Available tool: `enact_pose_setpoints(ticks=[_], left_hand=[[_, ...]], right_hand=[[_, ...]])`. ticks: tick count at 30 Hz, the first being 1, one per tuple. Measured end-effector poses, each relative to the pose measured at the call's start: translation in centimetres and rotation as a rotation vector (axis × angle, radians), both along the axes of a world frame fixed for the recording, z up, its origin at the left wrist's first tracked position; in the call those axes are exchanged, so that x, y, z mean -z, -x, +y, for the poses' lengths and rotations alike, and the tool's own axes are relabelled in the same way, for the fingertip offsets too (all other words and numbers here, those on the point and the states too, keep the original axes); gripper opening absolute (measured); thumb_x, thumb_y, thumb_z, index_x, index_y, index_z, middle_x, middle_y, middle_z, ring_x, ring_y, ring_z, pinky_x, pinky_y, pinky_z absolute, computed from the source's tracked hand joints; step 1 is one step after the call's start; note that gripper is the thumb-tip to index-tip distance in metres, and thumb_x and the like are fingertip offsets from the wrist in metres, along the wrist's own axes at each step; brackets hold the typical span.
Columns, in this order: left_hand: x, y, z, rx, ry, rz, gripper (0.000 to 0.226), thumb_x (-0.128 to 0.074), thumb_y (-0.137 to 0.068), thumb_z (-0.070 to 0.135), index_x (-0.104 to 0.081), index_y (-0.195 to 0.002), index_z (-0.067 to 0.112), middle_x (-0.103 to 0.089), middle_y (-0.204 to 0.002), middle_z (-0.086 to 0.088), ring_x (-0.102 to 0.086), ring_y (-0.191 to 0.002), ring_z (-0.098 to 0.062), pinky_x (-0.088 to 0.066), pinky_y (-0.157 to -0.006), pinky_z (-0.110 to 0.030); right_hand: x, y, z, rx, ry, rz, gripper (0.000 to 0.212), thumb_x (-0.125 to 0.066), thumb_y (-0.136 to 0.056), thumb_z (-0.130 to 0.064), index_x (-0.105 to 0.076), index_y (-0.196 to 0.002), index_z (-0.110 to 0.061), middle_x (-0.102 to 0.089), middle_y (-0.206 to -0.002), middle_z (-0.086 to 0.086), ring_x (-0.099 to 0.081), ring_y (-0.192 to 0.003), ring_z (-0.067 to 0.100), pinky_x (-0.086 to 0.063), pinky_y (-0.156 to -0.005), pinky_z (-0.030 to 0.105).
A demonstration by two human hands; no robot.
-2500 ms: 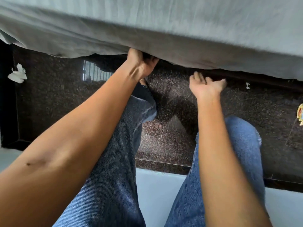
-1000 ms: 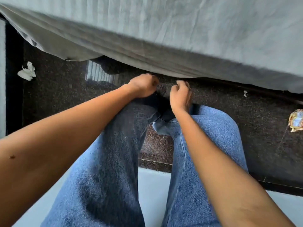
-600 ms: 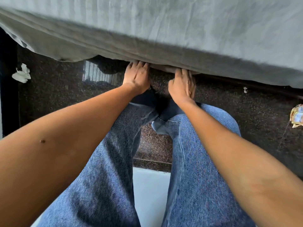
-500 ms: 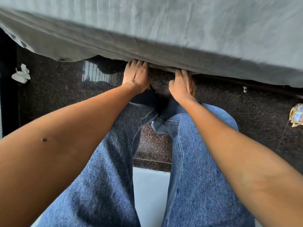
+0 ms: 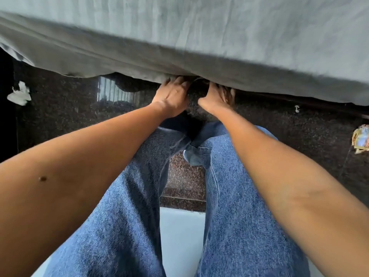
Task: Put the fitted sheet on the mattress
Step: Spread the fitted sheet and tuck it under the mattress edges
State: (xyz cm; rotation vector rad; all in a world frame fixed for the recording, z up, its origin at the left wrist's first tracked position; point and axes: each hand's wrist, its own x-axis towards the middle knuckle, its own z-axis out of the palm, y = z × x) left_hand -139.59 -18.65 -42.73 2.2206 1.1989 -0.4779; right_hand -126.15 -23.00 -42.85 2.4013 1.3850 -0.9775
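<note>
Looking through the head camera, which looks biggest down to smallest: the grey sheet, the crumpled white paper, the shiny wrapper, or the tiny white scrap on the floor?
1. sheet, by far the largest.
2. paper and wrapper: about alike, and the wrapper is cut off at the edge, so I won't rank them.
3. scrap, the smallest.
</note>
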Motion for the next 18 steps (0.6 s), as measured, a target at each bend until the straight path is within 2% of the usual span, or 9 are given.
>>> enact_pose_setpoints(ticks=[3,7,9,12,18], left_hand=[[-0.1,-0.3,0.2,-0.023,-0.002,-0.003,0.058,-0.041,-0.092,0.021,-0.026,-0.147,0.015,-0.033,-0.149,-0.010,-0.032,-0.136,-0.027,-0.019,-0.114,-0.038],[0.3,-0.6,0.1,-0.063,0.054,0.054,0.057,-0.036,-0.097,0.028,-0.016,-0.150,0.017,-0.021,-0.156,-0.004,-0.017,-0.143,-0.023,-0.007,-0.116,-0.040],[0.9,-1.3,0.1,-0.119,0.049,0.108,0.054,-0.035,-0.097,0.029,-0.021,-0.148,0.016,-0.025,-0.154,-0.004,-0.017,-0.143,-0.023,-0.001,-0.118,-0.043],[1.6,-2.6,1.1,-0.215,-0.009,0.197,0.047,-0.032,-0.097,0.032,-0.039,-0.140,0.017,-0.039,-0.147,-0.008,-0.026,-0.140,-0.025,0.000,-0.117,-0.046],[1.3,-1.8,2.5,-0.159,0.025,0.277,0.047,-0.032,-0.094,0.037,-0.047,-0.136,0.020,-0.047,-0.140,-0.008,-0.035,-0.133,-0.026,-0.016,-0.113,-0.042]], right_hand=[[0.4,-0.3,1.0,0.036,0.023,0.035,0.065,-0.056,-0.078,-0.024,-0.037,-0.140,-0.018,-0.041,-0.144,0.006,-0.031,-0.137,0.025,-0.022,-0.112,0.036],[1.4,-0.6,1.8,-0.070,0.078,0.001,0.061,-0.056,-0.081,-0.025,-0.039,-0.139,-0.016,-0.038,-0.147,0.006,-0.025,-0.141,0.023,-0.012,-0.115,0.040],[2.1,-0.6,2.1,-0.083,0.068,-0.018,0.058,-0.057,-0.083,-0.024,-0.040,-0.138,-0.015,-0.041,-0.146,0.006,-0.025,-0.141,0.023,-0.010,-0.116,0.042],[2.6,-0.8,2.0,-0.090,0.027,-0.061,0.058,-0.057,-0.084,-0.022,-0.039,-0.139,-0.015,-0.042,-0.144,0.008,-0.027,-0.140,0.025,-0.009,-0.117,0.044],[2.3,-0.8,1.8,-0.105,0.028,0.004,0.060,-0.057,-0.083,-0.025,-0.040,-0.139,-0.016,-0.042,-0.145,0.008,-0.029,-0.139,0.025,-0.016,-0.116,0.043]])
